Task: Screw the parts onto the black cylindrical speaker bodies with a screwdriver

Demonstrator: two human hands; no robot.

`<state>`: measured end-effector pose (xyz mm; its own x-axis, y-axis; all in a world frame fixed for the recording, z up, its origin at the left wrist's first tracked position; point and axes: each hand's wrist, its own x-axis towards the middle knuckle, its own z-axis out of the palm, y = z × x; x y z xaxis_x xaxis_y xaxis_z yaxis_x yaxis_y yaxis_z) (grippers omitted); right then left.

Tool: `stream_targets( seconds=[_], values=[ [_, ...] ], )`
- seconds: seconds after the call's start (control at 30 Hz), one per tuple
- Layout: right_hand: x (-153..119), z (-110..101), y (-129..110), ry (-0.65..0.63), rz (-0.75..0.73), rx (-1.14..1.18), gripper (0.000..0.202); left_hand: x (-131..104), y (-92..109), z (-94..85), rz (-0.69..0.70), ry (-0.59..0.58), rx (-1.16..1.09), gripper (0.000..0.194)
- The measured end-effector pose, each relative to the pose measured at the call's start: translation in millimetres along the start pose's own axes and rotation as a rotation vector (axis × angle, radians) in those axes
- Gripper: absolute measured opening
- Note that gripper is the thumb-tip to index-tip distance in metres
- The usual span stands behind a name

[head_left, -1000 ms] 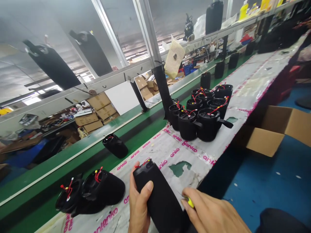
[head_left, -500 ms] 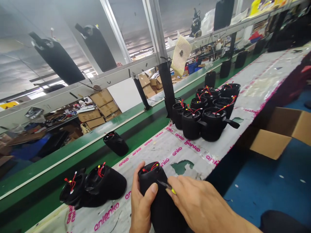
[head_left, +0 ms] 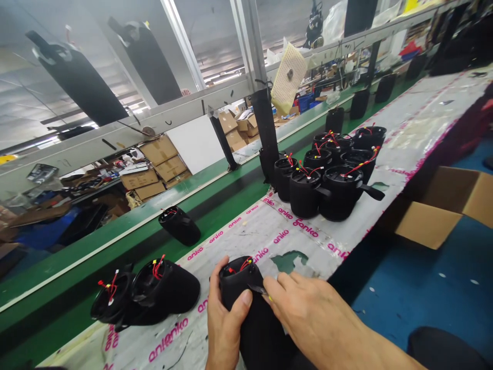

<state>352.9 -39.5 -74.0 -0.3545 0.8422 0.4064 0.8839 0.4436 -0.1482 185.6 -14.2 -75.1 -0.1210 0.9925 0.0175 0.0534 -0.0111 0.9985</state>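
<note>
My left hand (head_left: pixel 227 316) is wrapped round a black cylindrical housing (head_left: pixel 256 329), which looks like a speaker body. Its upper end is open and tilted toward the back, with red wires (head_left: pixel 242 265) inside. The left thumb presses on the near side, just below the rim. In my right hand (head_left: pixel 304 303) is a slim pointed metal tool (head_left: pixel 257 290) with a bit of yellow at its grip; the fingers cover most of it. The tip meets the housing's side below the rim, beside my left thumb. The housing's lower end runs out of view.
Two similar housings (head_left: pixel 169 288) lean together at the left, and another (head_left: pixel 180 226) lies on the green conveyor belt (head_left: pixel 215 213). Several more (head_left: pixel 339 200) stand grouped at the right on the printed plastic sheeting (head_left: pixel 269 241). An open cardboard box (head_left: pixel 427 226) is beyond the right edge.
My right fingers have slid forward along the tool, hiding more of its yellow part. The tip stays at the housing's side, and my left hand keeps its hold.
</note>
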Motion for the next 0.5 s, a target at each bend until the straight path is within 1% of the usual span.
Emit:
stream_targets(
  seconds=[0.17, 0.23, 0.3, 0.43, 0.5],
  values=[
    [4, -4, 3, -0.021, -0.051, -0.053, 0.033, 1, 0, -1.0, 0.008, -0.007, 0.019, 0.085],
    [5, -8, 4, -0.009, -0.085, -0.089, 0.035, 1, 1, -1.1, 0.009, -0.021, 0.026, 0.084],
    [6, -12, 3, 0.018, -0.087, -0.128, 0.035, 0, 2, -0.4, 0.017, -0.017, 0.043, 0.083],
    [5, -14, -6, 0.061, -0.014, -0.218, 0.033, -5, 6, 4.4, 0.066, 0.051, 0.153, 0.077],
    [3, -13, -10, 0.066, -0.011, -0.239, 0.03, -7, 8, 7.5, 0.075, 0.093, 0.199, 0.076]
  ],
)
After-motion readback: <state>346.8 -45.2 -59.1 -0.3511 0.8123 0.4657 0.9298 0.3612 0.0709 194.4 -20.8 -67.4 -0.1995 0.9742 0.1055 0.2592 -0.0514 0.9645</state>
